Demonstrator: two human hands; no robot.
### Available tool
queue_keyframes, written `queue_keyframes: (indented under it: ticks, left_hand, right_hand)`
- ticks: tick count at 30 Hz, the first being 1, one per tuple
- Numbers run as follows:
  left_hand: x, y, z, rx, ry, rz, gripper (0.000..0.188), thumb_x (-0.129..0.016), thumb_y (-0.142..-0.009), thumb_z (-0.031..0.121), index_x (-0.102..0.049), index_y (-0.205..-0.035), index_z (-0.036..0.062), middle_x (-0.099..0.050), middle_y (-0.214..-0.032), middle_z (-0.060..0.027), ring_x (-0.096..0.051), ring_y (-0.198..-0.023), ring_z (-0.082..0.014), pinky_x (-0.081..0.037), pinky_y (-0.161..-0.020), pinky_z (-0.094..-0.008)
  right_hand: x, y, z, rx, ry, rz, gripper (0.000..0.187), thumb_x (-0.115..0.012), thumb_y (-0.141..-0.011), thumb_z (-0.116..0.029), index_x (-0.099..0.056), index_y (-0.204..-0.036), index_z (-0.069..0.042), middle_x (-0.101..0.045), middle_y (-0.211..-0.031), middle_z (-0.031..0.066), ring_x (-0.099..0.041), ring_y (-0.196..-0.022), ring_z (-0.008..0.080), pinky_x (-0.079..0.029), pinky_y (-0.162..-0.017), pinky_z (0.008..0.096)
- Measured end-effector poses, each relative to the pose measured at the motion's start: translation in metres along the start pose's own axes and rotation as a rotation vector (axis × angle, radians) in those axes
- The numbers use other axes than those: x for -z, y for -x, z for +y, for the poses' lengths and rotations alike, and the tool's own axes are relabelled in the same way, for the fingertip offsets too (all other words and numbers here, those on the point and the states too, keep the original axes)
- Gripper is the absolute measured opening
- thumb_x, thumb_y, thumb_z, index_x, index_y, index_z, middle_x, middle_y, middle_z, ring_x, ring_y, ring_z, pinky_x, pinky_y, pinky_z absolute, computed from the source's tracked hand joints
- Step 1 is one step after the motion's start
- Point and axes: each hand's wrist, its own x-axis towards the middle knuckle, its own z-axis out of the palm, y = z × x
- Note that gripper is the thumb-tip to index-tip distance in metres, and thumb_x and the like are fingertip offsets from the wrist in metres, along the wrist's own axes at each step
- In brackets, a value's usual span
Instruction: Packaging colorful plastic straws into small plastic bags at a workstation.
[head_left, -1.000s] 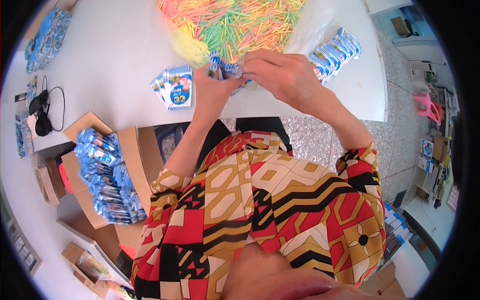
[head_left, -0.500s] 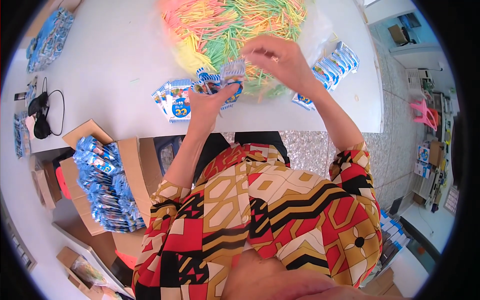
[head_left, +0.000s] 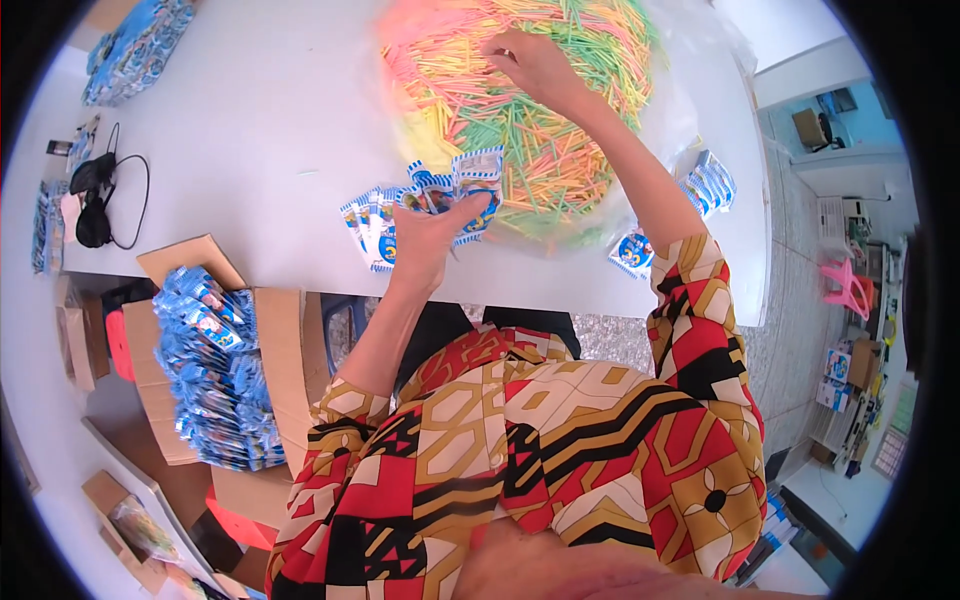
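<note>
My left hand (head_left: pixel 425 235) is closed around a few small blue-and-white packets (head_left: pixel 480 175), which stand up from its grip in front of the pile. Over a large heap of thin pink, yellow, orange and green sticks (head_left: pixel 545 165), my right hand (head_left: pixel 535 68) reaches to the far side, its fingers curled together. Whatever lies between those fingertips is too small to name. The heap rests on a clear plastic sheet (head_left: pixel 680 95). Fanned packets (head_left: pixel 370 225) lie flat beside my left hand. Past my right forearm is a row of similar packets (head_left: pixel 708 185).
An open cardboard box (head_left: pixel 285 345) filled with blue packets (head_left: pixel 215 370) stands below the table's (head_left: pixel 250 150) left front edge. Black objects with a looped cord (head_left: pixel 95 200) and bundled packets (head_left: pixel 140 50) lie at the left. A pink stool (head_left: pixel 847 288) stands far right.
My right hand has moved from near the held packets to the far part of the stick heap. My left hand keeps its packets. The whole view has shifted slightly.
</note>
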Motion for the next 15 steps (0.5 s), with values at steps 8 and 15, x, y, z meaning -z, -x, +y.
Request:
queue_keyframes:
  ticks: [8, 15]
  left_hand:
    - [0.009, -0.003, 0.006, -0.058, -0.005, 0.013, 0.031, -0.077, -0.071, 0.002, -0.063, -0.098, -0.0036, -0.068, -0.088, -0.0079, -0.064, -0.074, -0.0110, -0.053, -0.067, -0.0238]
    - [0.004, -0.002, 0.005, -0.053, 0.043, 0.006, 0.032, -0.077, -0.071, 0.002, -0.064, -0.099, -0.0047, -0.068, -0.087, -0.0087, -0.064, -0.072, -0.0110, -0.053, -0.068, -0.0239]
  right_hand:
    - [-0.041, -0.038, 0.026, 0.224, 0.287, -0.213, 0.015, -0.057, -0.082, -0.015, -0.061, -0.091, -0.003, -0.063, -0.088, 0.0126, -0.061, -0.080, 0.0320, -0.049, -0.070, 0.0407]
    - [-0.058, -0.047, 0.042, 0.253, 0.619, -0.349, 0.018, -0.061, -0.082, -0.019, -0.061, -0.090, -0.004, -0.062, -0.080, 0.0115, -0.061, -0.075, 0.0263, -0.049, -0.065, 0.0374]
